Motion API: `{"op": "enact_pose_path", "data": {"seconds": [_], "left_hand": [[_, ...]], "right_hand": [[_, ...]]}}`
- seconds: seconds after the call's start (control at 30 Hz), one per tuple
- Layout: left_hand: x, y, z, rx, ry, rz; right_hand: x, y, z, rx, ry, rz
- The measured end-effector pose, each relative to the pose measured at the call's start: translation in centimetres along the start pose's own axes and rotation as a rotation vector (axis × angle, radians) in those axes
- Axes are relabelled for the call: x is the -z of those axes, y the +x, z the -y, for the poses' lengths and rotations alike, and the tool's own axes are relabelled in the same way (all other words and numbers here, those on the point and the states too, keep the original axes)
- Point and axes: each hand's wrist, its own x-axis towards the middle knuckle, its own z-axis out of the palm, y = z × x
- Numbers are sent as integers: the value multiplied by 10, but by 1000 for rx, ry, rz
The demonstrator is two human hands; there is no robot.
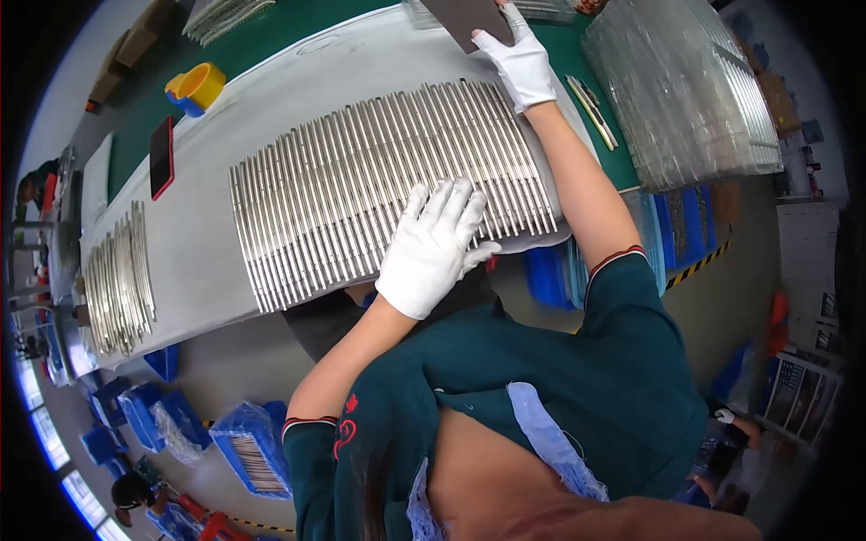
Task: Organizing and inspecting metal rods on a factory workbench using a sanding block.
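Observation:
A wide row of slim, shiny metal rods [361, 171] lies side by side on the grey-covered table. Resting on the near ends of the rods, toward the right of the row, my left hand [428, 248] wears a white glove. Its fingers are stretched out and it holds nothing. Beyond the row's far right corner, my right hand [523, 70], also gloved, grips a dark brown flat sheet [465, 20] by its edge. The thumb lies on the near face of the sheet; part of the sheet runs out of view at the top.
A smaller group of rods [119, 287] lies at the table's left end, near a red-edged phone [161, 157] and a yellow cup-like container [200, 85]. Pens [592, 113] and a plastic-wrapped stack [681, 99] are at right. Blue bins [253, 446] stand on the floor; other people are behind.

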Motion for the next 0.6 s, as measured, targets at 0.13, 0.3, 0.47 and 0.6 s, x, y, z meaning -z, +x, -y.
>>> {"op": "enact_pose_path", "data": {"seconds": [0.13,0.3,0.47,0.6], "left_hand": [[0,0,-1,3,34,24],[0,0,-1,6,46,50],[1,-2,1,-49,24,65],[7,13,-1,-61,-82,83]], "right_hand": [[1,-1,10,23,-125,37],[4,-3,19,3,-204,70],[-2,-3,2,-8,-150,14],[-6,2,-16,-12,-16,-88]]}}
